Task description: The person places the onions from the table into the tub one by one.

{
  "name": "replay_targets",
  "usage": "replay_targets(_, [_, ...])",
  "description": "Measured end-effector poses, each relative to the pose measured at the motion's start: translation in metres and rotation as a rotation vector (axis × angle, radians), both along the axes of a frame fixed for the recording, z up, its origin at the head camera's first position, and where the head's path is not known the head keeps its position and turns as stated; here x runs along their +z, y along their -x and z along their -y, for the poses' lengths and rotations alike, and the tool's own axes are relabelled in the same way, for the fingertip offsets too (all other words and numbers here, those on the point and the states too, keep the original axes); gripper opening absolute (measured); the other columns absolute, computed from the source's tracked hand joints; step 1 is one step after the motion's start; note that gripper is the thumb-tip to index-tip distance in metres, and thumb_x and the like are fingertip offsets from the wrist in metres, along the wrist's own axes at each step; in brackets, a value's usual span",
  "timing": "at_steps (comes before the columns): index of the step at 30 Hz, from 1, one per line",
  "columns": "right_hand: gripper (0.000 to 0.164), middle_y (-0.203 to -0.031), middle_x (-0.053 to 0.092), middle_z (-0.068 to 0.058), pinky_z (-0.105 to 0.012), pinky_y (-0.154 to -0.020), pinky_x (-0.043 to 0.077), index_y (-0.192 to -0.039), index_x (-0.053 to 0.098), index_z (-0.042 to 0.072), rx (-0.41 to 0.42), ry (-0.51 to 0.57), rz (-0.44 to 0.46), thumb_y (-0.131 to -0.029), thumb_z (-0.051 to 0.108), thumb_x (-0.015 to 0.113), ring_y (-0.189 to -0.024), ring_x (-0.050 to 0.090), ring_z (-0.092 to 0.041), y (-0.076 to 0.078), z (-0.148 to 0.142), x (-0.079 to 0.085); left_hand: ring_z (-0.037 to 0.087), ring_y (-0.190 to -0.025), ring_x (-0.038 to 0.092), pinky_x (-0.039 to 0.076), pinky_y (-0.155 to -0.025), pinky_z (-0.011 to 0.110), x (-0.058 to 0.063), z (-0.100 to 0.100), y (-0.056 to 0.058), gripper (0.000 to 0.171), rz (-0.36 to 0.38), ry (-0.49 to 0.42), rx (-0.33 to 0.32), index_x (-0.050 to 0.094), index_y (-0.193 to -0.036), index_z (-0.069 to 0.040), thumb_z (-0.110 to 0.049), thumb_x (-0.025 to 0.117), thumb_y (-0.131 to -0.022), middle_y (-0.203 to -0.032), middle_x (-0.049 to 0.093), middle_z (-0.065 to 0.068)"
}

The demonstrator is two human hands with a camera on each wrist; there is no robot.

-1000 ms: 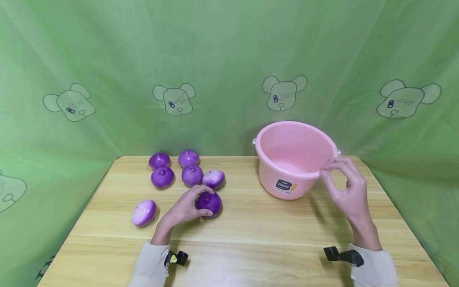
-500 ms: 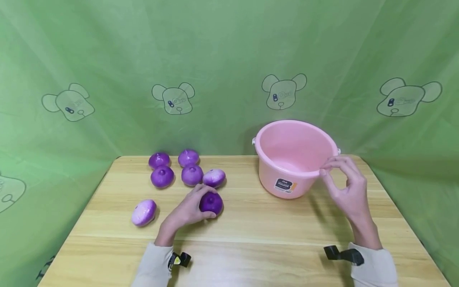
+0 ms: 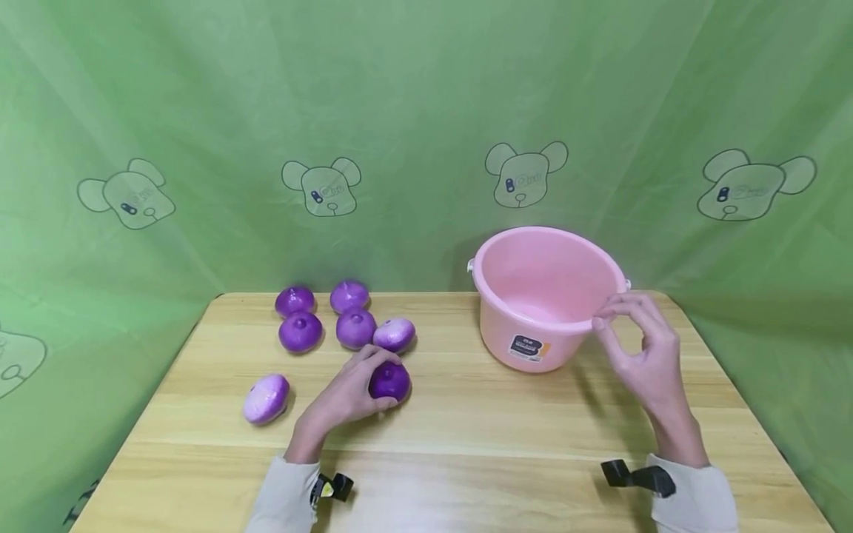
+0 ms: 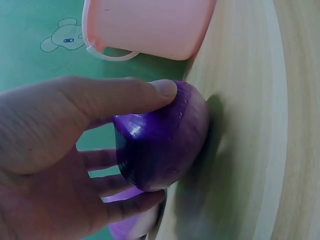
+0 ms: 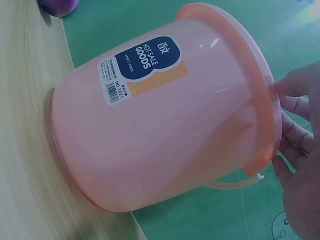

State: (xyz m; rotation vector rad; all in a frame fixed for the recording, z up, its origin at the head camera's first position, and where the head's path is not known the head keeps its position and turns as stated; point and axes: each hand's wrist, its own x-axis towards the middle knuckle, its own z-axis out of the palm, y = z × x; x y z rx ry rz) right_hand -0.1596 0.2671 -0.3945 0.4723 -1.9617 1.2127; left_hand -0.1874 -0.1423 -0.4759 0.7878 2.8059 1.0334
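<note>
My left hand [image 3: 351, 386] holds a dark purple onion [image 3: 391, 383] low over the wooden table. In the left wrist view, the thumb lies along one side of this onion [image 4: 160, 140] and the fingers reach round the other. It casts a shadow on the wood; whether it touches the table I cannot tell. A paler purple-and-white onion [image 3: 395, 335] sits just behind it. At the right, a pink bucket [image 3: 526, 337] stands upright. My right hand [image 3: 643, 352] pinches the near right part of its rim between thumb and fingers, also visible in the right wrist view [image 5: 302, 140].
Several purple onions, among them a dark one [image 3: 300, 332] and a lighter one [image 3: 356, 328], group at the back left. A white-and-purple onion [image 3: 266, 399] lies apart nearer the left edge. A green curtain [image 3: 413, 148] hangs right behind the table [image 3: 466, 459].
My left hand has shifted slightly to the right around the dark purple onion, which has barely moved. The right hand and the bucket stay in place.
</note>
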Motion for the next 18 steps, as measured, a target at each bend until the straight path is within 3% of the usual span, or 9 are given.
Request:
replay_targets(9, [0.013,-0.102,0.061,-0.029,-0.033,-0.119,0.034,-0.093,0.067,-0.015,-0.019,-0.019,0.069,-0.08,-0.017,0.07,-0.114,0.056,-0.016,-0.004,-0.002,0.001,0.036,-0.121,0.056,0.051,-0.101,0.059,-0.001,0.002,-0.001,0.06,0.003,-0.02,-0.028,0.062,-0.13,-0.013,-0.008,0.089,-0.077,-0.131,0.053,0.014])
replay_targets(18, [0.016,-0.106,0.065,-0.018,-0.032,-0.118,0.035,-0.093,0.071,-0.007,-0.024,-0.024,0.09,-0.079,-0.013,0.076,-0.117,0.056,-0.018,0.013,-0.022,-0.024,0.034,-0.12,0.058,0.05,-0.102,0.059,0.006,0.006,0.001,0.059,0.022,-0.087,-0.021,0.063,-0.129,-0.017,-0.012,0.09,-0.077,-0.128,0.054,0.01])
